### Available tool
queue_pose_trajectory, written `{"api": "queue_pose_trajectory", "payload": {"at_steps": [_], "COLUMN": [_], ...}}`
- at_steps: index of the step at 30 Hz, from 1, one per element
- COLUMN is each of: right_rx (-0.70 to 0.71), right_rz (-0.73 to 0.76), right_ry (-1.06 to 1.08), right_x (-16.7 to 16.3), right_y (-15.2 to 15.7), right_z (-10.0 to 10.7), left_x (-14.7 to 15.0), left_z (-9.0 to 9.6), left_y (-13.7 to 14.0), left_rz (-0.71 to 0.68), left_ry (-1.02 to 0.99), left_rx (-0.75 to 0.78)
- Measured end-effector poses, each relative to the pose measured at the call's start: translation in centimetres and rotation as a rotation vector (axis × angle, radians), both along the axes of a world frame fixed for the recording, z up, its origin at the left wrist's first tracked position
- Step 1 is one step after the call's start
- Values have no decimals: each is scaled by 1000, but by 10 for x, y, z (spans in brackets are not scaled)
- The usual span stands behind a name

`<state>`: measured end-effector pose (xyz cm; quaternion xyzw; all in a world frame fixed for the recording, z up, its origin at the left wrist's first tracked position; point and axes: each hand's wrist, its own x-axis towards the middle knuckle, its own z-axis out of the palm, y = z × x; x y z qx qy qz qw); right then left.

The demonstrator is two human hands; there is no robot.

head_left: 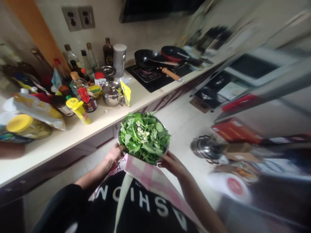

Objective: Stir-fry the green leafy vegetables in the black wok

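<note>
Black shirt (pixel 94 215) cloth with white lettering fills the bottom of the frame, a pink checked apron (pixel 149 170) over part of it. Just beyond, at the centre, a round bowl (pixel 118 137) heaped with leafy greens (pixel 133 139) is held off the bench, above the floor. The left hand (pixel 118 153) grips its near-left rim; the right hand (pixel 170 161) is curled against the near-right side, its fingertips partly hidden. The leaves look light, soft and easily bruised, and may spill over the edge if tipped; the pale bits (pixel 143 132) on top could slide. The bowl itself is probably stiff and smooth, best taken by opposite sides of the rim and kept level. Pale floor (pixel 179 124) tiles lie right of it, with blurred boxes at the right. Farther off, the bench (pixel 109 118) runs from lower left to upper right, crowded with bottles and a lidded steel pot (pixel 111 95); at upper centre a wok (pixel 145 58) sits on the black hob (pixel 155 81).
</note>
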<state>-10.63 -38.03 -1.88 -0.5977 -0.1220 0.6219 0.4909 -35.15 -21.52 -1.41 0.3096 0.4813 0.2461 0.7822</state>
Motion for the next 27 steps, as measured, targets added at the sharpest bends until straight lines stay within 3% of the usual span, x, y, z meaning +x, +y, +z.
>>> {"api": "queue_pose_trajectory", "payload": {"at_steps": [6, 13, 20, 27], "right_rx": [-69, -65, -21, 33], "right_rz": [-26, -58, 33, 182], "right_ry": [-114, -119, -53, 29], "right_x": [57, 138, 212, 254], "right_y": [44, 103, 188, 247], "right_z": [-6, -18, -28, -40], "left_x": [67, 137, 191, 236], "left_z": [4, -18, -39, -49], "left_y": [47, 87, 117, 119], "left_rz": [-71, -16, 237, 546], "left_ry": [-65, -167, -204, -194], "left_rx": [19, -51, -24, -17]}}
